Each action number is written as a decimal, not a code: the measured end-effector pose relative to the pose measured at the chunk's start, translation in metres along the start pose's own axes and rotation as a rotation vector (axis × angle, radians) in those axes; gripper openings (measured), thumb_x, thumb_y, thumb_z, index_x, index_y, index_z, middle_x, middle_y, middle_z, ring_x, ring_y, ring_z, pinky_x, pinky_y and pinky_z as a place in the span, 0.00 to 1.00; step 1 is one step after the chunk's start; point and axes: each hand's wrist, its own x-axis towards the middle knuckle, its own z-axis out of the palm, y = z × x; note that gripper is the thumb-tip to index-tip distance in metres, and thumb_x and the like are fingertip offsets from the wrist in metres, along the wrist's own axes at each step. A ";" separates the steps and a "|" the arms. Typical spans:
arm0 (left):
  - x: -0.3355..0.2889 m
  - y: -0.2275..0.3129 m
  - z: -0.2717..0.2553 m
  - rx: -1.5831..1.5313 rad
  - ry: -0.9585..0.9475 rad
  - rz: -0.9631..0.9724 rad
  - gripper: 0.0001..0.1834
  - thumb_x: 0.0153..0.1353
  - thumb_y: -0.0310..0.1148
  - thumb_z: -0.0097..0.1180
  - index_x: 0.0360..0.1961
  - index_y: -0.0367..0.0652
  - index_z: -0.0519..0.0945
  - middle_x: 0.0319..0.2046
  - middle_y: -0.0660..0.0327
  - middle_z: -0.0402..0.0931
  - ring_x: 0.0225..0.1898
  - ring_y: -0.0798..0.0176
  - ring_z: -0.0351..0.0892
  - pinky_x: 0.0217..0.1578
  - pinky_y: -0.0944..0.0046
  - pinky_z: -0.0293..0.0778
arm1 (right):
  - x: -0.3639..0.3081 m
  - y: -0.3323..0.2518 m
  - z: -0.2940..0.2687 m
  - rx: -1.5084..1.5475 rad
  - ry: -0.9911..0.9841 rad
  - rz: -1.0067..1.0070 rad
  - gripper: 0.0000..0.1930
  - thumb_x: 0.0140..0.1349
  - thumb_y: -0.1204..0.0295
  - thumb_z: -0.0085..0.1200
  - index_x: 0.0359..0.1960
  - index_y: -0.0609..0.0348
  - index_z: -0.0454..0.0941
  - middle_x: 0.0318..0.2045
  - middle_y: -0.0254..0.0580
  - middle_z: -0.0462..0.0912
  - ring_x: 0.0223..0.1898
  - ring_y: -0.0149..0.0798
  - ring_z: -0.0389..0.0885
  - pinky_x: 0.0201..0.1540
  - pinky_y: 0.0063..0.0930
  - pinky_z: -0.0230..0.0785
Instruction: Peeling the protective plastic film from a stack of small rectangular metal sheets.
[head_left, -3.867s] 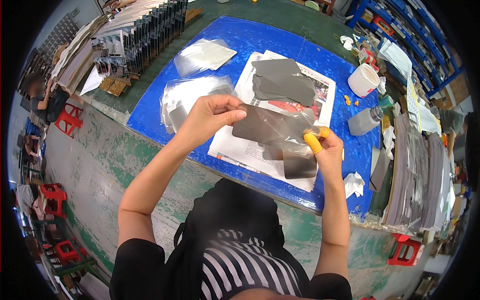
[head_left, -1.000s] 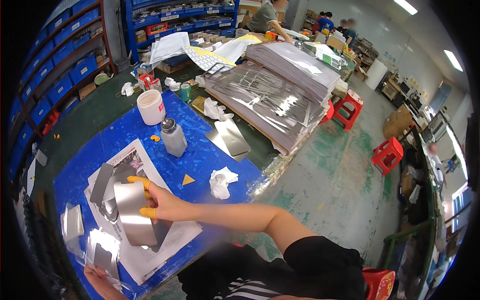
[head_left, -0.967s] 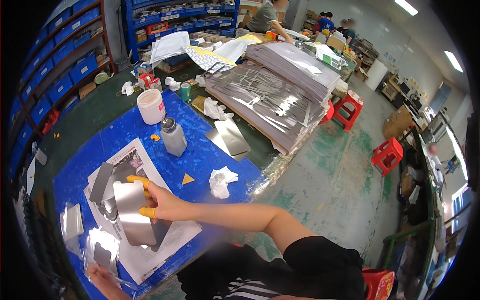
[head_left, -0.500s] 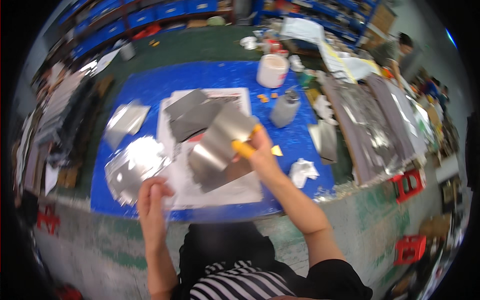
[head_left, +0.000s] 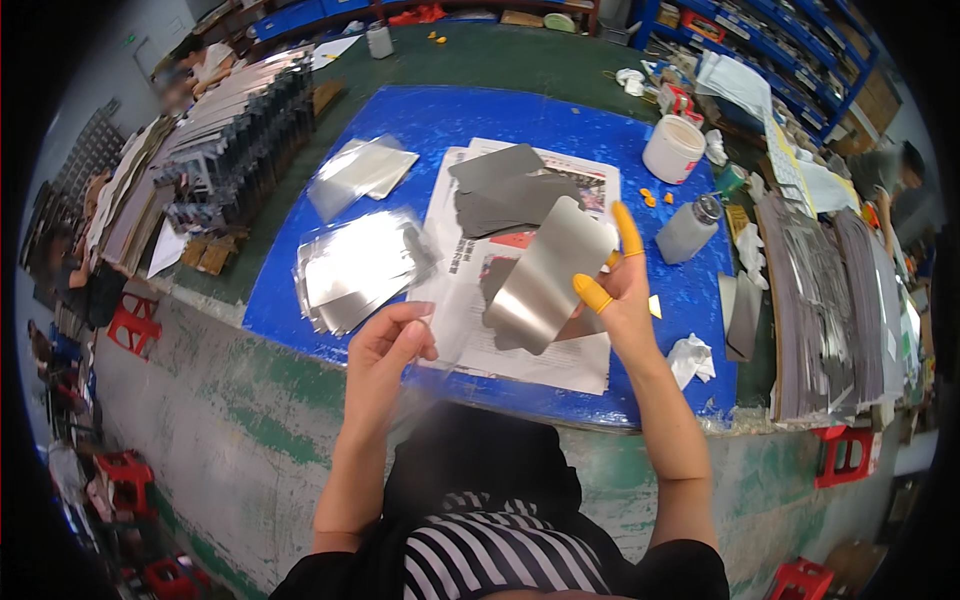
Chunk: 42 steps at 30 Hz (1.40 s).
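My right hand (head_left: 625,300), with yellow finger cots on some fingers, grips a shiny rounded-corner metal plate (head_left: 555,275) by its right edge, tilted above the newspaper (head_left: 590,375). My left hand (head_left: 390,340) is closed in a pinch near the table's front edge on a clear plastic film (head_left: 455,325), whose outline is hard to make out. Beyond the plate lies a pile of dark grey metal plates (head_left: 520,200) on the newspaper. Left of it, close to my left hand, is a stack of shiny plates (head_left: 360,265). More plates beneath the held one are partly hidden.
The blue-covered table (head_left: 290,270) also bears clear film sheets (head_left: 365,175), a white tub (head_left: 674,150), a grey bottle (head_left: 690,228) and crumpled white tissue (head_left: 690,360). Racks of stacked metal sheets (head_left: 815,310) flank it. Co-workers are at both sides; red stools (head_left: 845,455) stand on the floor.
The view has swung left, so the table sits further right in it. The metal plate stays in my right hand; my left hand stays pinched near the shiny stack.
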 end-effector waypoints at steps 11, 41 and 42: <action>-0.006 0.002 0.021 0.017 -0.097 -0.016 0.11 0.62 0.27 0.54 0.45 0.34 0.78 0.30 0.63 0.79 0.31 0.73 0.75 0.36 0.74 0.71 | -0.007 -0.005 0.025 -0.489 -0.372 -0.102 0.13 0.54 0.71 0.61 0.41 0.58 0.79 0.33 0.36 0.78 0.29 0.29 0.75 0.32 0.21 0.68; 0.001 -0.006 0.012 0.308 -0.053 -0.071 0.18 0.54 0.24 0.62 0.47 0.37 0.78 0.28 0.63 0.81 0.31 0.75 0.76 0.35 0.76 0.69 | 0.013 0.001 -0.014 0.052 0.264 -0.086 0.31 0.58 0.79 0.56 0.62 0.61 0.56 0.48 0.44 0.76 0.41 0.30 0.79 0.31 0.19 0.77; 0.000 -0.006 0.013 0.324 -0.089 -0.093 0.18 0.54 0.24 0.62 0.47 0.37 0.78 0.27 0.63 0.81 0.31 0.75 0.76 0.35 0.75 0.69 | 0.012 0.003 -0.013 0.132 0.257 -0.089 0.29 0.58 0.78 0.56 0.60 0.61 0.57 0.47 0.44 0.76 0.41 0.31 0.79 0.31 0.19 0.77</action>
